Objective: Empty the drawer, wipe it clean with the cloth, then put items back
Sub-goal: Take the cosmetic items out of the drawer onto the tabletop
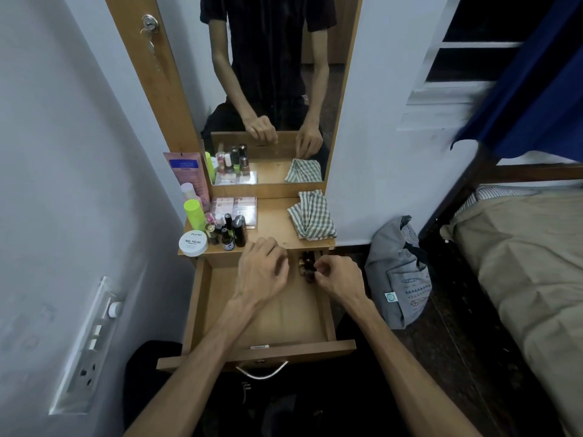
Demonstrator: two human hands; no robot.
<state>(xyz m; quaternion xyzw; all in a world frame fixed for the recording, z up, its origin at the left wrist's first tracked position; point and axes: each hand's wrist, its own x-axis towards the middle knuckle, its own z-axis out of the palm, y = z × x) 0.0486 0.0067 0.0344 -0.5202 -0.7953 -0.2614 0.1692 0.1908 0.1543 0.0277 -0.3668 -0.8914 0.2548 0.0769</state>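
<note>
The wooden drawer (217,310) is pulled out below the dresser shelf (274,222). Small dark bottles (306,266) lie at its back right corner. My right hand (339,277) reaches into that corner with fingers curled around a small dark item beside them. My left hand (263,271) hovers over the drawer's back, fingers bent, holding nothing I can see. The green checked cloth (312,216) lies crumpled on the shelf's right side. On the shelf's left stand several nail polish bottles (232,231), a white nail polish remover jar (193,242) and a neon green bottle (194,214).
A mirror (268,89) stands behind the shelf. A grey bag (399,279) leans on the wall right of the drawer. A bed (520,263) fills the right side. A switch panel (91,342) is on the left wall. The drawer's metal handle (262,372) faces me.
</note>
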